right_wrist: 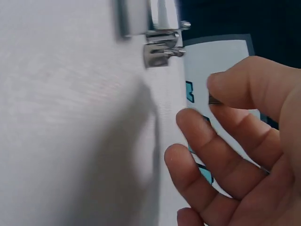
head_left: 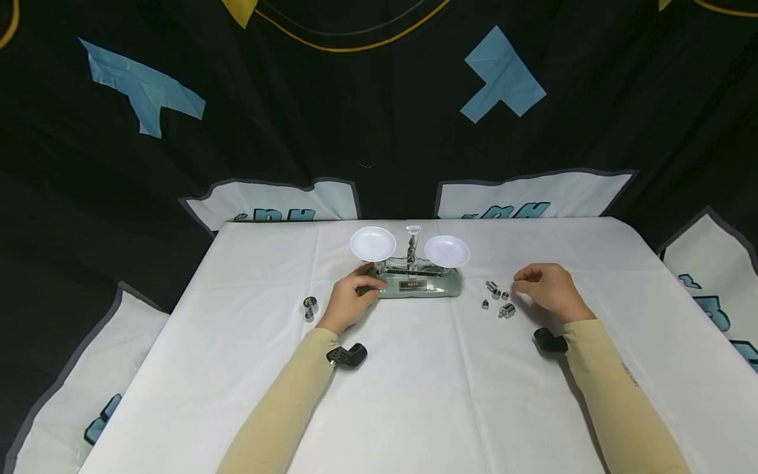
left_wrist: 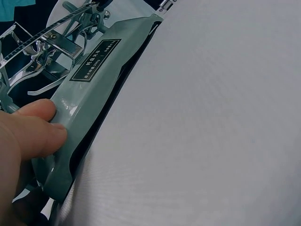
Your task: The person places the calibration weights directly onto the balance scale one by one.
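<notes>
A beam balance (head_left: 423, 286) with a grey-green base stands near the far side of the white table. It bears two white pans, the left pan (head_left: 373, 244) and the right pan (head_left: 447, 251). My left hand (head_left: 348, 301) holds the left end of the base; in the left wrist view, thumb and fingers lie against it. Above the table, right of several metal weights (head_left: 506, 311), is my right hand (head_left: 549, 289). Its thumb and index finger pinch a small metal weight (right_wrist: 214, 100), mostly hidden by the fingers. The other fingers are loosely bent.
Two metal weights (head_left: 310, 304) stand left of my left hand. White cloth (head_left: 414, 395) covers the table. Behind it hangs a dark curtain (head_left: 379, 131) with blue and white patches.
</notes>
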The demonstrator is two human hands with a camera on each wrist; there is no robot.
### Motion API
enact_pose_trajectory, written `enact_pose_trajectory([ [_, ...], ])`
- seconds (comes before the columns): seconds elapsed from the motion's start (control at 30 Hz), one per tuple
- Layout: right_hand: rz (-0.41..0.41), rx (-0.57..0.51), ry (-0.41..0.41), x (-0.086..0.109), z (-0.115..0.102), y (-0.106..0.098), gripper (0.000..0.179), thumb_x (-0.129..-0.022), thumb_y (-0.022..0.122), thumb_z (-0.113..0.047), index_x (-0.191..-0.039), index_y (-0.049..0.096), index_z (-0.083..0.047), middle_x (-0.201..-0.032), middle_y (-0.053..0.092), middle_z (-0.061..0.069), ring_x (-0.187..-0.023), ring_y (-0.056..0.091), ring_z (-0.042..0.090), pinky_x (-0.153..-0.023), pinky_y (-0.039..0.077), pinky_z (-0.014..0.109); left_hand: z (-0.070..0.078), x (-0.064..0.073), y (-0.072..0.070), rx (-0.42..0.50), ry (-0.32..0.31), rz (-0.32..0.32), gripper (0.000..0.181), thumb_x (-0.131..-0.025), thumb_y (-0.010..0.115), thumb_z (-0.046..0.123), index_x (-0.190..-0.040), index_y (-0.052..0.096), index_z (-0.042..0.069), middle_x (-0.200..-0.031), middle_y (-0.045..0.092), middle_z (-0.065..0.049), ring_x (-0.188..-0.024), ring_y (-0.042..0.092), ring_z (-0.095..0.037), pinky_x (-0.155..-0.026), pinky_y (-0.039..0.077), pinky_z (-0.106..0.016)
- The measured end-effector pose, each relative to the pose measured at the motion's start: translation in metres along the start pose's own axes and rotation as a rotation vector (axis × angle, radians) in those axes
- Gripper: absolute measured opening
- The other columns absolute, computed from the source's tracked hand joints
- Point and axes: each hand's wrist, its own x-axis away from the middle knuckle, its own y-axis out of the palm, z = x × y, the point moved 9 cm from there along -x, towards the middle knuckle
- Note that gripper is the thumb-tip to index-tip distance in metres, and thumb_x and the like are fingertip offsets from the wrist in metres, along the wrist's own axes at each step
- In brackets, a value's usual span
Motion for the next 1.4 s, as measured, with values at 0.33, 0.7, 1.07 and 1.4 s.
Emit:
enact_pose_trajectory([
  [0.33, 0.091, -0.088, -0.011, -0.002, -0.006, -0.013, 0.024, -0.094, 0.066, -0.016, -0.111, 0.071, 0.001, -0.113, 0.072, 0.023, -0.092, 0.062, 0.025, -0.073, 0.049, 0.028, 0.000, 0.000, -0.001, -0.012, 0.026, 0.011, 0.017, -0.087, 0.069, 0.002, -0.099, 0.080, 0.005, -0.152, 0.055, -0.015, -0.146, 0.047, -0.033, -0.122, 0.039, -0.046],
  [0.7, 0.154, -0.164, -0.045, 0.000, -0.010, -0.021, 0.028, -0.096, 0.066, -0.018, -0.116, 0.071, 0.002, -0.116, 0.073, 0.022, -0.080, 0.057, -0.009, -0.076, 0.048, 0.018, 0.003, 0.001, 0.000, -0.015, 0.032, 0.011, 0.016, -0.087, 0.069, 0.001, -0.099, 0.080, 0.006, -0.151, 0.055, -0.015, -0.146, 0.048, -0.034, -0.119, 0.042, -0.046],
  [1.07, 0.091, -0.401, -0.047, -0.008, -0.031, -0.010, 0.041, -0.098, 0.067, -0.028, -0.125, 0.065, 0.002, -0.100, 0.064, -0.024, -0.094, 0.061, -0.008, -0.087, 0.049, 0.013, 0.002, 0.001, 0.000, -0.021, 0.030, 0.006, 0.015, -0.087, 0.070, 0.001, -0.098, 0.080, 0.005, -0.151, 0.056, -0.015, -0.147, 0.047, -0.032, -0.122, 0.038, -0.044],
  [1.4, 0.076, -0.451, -0.067, -0.018, -0.067, -0.006, 0.031, -0.097, 0.068, -0.026, -0.118, 0.067, -0.004, -0.101, 0.065, -0.019, -0.096, 0.061, 0.001, -0.092, 0.051, 0.023, 0.002, 0.001, -0.002, -0.023, 0.036, 0.006, 0.017, -0.086, 0.070, 0.001, -0.099, 0.080, 0.005, -0.151, 0.056, -0.015, -0.147, 0.046, -0.033, -0.124, 0.035, -0.046],
])
